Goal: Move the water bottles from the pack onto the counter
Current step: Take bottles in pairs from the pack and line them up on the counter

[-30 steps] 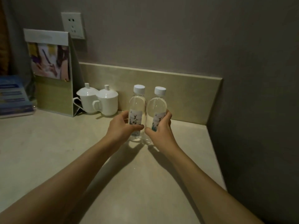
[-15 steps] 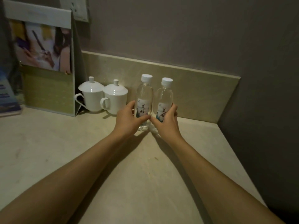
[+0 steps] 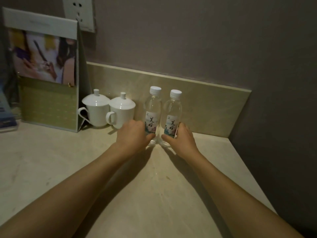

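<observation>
1. Near the counter's (image 3: 68,169) back right corner, both bottles stood upright, pushed nearer the back edge than before.
2. Left hand (image 3: 133,136) gripped the left bottle (image 3: 153,109); right hand (image 3: 180,140) gripped the right bottle (image 3: 173,112).
3. Placement looked nearly complete; release remained.

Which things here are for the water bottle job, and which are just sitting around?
For the job:
left bottle, held by the left hand
right bottle, held by the right hand
counter

Just sitting around:
two lidded white cups
standing folder
wall socket
</observation>
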`<move>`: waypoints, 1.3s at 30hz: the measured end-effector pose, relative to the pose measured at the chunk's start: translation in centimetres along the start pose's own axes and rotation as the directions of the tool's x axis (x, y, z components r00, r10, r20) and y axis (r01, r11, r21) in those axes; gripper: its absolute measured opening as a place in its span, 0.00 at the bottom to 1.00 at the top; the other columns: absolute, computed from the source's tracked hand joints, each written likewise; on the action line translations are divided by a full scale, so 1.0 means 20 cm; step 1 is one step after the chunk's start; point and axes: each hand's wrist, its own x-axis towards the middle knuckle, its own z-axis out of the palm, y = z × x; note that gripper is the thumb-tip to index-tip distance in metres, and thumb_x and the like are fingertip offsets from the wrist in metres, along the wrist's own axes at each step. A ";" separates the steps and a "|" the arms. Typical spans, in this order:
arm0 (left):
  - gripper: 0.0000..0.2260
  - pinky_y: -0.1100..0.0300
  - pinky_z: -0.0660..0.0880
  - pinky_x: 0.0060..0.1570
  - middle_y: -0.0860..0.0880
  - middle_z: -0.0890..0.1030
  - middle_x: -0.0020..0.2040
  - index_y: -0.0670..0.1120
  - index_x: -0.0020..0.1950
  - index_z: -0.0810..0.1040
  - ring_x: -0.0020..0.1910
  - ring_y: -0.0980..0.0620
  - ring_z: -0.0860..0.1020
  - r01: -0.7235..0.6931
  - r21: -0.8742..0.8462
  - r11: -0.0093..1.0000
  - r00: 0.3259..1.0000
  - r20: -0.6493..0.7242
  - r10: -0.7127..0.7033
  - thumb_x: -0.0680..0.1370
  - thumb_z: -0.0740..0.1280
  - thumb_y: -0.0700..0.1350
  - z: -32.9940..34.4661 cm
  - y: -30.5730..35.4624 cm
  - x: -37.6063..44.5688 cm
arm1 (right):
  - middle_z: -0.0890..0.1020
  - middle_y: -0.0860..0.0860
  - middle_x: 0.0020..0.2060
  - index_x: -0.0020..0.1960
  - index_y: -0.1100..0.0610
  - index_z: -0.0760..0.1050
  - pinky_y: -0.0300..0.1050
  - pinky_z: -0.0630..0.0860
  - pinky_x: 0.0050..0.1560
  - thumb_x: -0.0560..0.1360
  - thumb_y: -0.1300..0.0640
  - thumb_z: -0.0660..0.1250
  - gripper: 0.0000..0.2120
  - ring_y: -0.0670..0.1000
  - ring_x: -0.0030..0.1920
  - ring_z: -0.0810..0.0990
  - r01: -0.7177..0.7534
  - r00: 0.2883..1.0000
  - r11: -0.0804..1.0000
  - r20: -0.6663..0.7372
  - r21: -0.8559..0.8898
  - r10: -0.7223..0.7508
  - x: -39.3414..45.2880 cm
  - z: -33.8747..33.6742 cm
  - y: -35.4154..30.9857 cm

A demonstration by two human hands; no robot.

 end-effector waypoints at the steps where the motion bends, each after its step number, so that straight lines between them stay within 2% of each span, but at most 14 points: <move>1: 0.20 0.51 0.80 0.46 0.46 0.82 0.46 0.45 0.54 0.80 0.44 0.46 0.80 -0.016 0.033 0.999 1.000 0.006 0.016 0.74 0.68 0.60 0.00 0.00 0.01 | 0.73 0.54 0.58 0.62 0.57 0.68 0.50 0.74 0.55 0.72 0.47 0.72 0.25 0.56 0.58 0.75 0.005 1.000 1.000 -0.015 -0.001 -0.005 0.00 0.01 -0.01; 6: 0.20 0.54 0.77 0.43 0.45 0.81 0.47 0.45 0.54 0.79 0.45 0.45 0.80 -0.043 0.167 0.985 0.999 0.022 0.040 0.78 0.62 0.60 0.01 -0.01 0.04 | 0.72 0.55 0.58 0.62 0.59 0.67 0.45 0.69 0.49 0.73 0.47 0.71 0.25 0.57 0.58 0.75 0.003 0.999 0.999 -0.034 -0.035 -0.004 0.06 0.07 -0.04; 12: 0.17 0.53 0.78 0.45 0.44 0.82 0.48 0.43 0.55 0.80 0.46 0.45 0.80 0.017 0.096 0.995 1.000 0.001 -0.017 0.80 0.62 0.56 0.05 0.00 0.08 | 0.72 0.58 0.62 0.61 0.59 0.63 0.44 0.69 0.48 0.73 0.49 0.72 0.26 0.59 0.59 0.76 -0.022 0.996 0.999 -0.087 0.032 0.025 0.10 0.12 -0.07; 16: 0.16 0.55 0.70 0.38 0.43 0.82 0.48 0.43 0.53 0.81 0.46 0.44 0.80 0.037 0.104 0.994 0.998 -0.053 -0.032 0.81 0.62 0.53 0.08 0.00 0.10 | 0.73 0.58 0.62 0.62 0.61 0.65 0.45 0.69 0.49 0.73 0.49 0.71 0.25 0.60 0.60 0.76 -0.035 0.996 0.999 -0.076 0.018 0.036 0.14 0.14 -0.08; 19: 0.15 0.56 0.68 0.38 0.43 0.82 0.49 0.42 0.53 0.81 0.47 0.43 0.81 0.038 0.135 0.990 0.997 -0.065 -0.030 0.81 0.61 0.52 0.09 0.00 0.13 | 0.73 0.58 0.61 0.62 0.61 0.66 0.49 0.73 0.52 0.74 0.50 0.71 0.25 0.60 0.60 0.76 -0.031 0.997 0.999 -0.075 0.011 0.032 0.18 0.15 -0.09; 23: 0.14 0.55 0.68 0.37 0.43 0.82 0.49 0.43 0.54 0.81 0.48 0.43 0.81 0.039 0.143 0.989 0.996 -0.079 -0.028 0.81 0.61 0.51 0.11 0.00 0.15 | 0.74 0.57 0.61 0.63 0.61 0.67 0.50 0.74 0.54 0.73 0.49 0.71 0.25 0.59 0.60 0.76 -0.038 0.996 0.999 -0.081 0.021 0.039 0.21 0.17 -0.10; 28: 0.13 0.56 0.68 0.36 0.44 0.81 0.47 0.43 0.52 0.81 0.46 0.43 0.81 0.045 0.142 0.989 0.994 -0.104 -0.030 0.81 0.62 0.51 0.13 -0.02 0.17 | 0.74 0.57 0.59 0.61 0.61 0.67 0.45 0.69 0.48 0.73 0.49 0.72 0.25 0.59 0.59 0.76 -0.029 0.995 0.999 -0.097 0.030 0.032 0.23 0.19 -0.10; 33: 0.12 0.55 0.68 0.37 0.43 0.82 0.49 0.42 0.53 0.81 0.48 0.42 0.81 0.045 0.155 0.987 0.995 -0.100 -0.030 0.82 0.62 0.49 0.14 -0.02 0.18 | 0.74 0.58 0.60 0.61 0.61 0.66 0.45 0.68 0.47 0.73 0.48 0.72 0.26 0.59 0.59 0.76 -0.014 0.994 1.000 -0.105 0.010 0.015 0.25 0.19 -0.11; 39: 0.09 0.55 0.69 0.37 0.43 0.82 0.50 0.42 0.54 0.81 0.49 0.42 0.81 0.060 0.177 0.982 0.995 -0.093 -0.044 0.81 0.63 0.44 0.17 -0.03 0.21 | 0.73 0.57 0.60 0.63 0.60 0.65 0.51 0.74 0.52 0.73 0.49 0.72 0.26 0.59 0.60 0.76 -0.014 0.993 1.000 -0.116 0.011 0.015 0.24 0.20 -0.11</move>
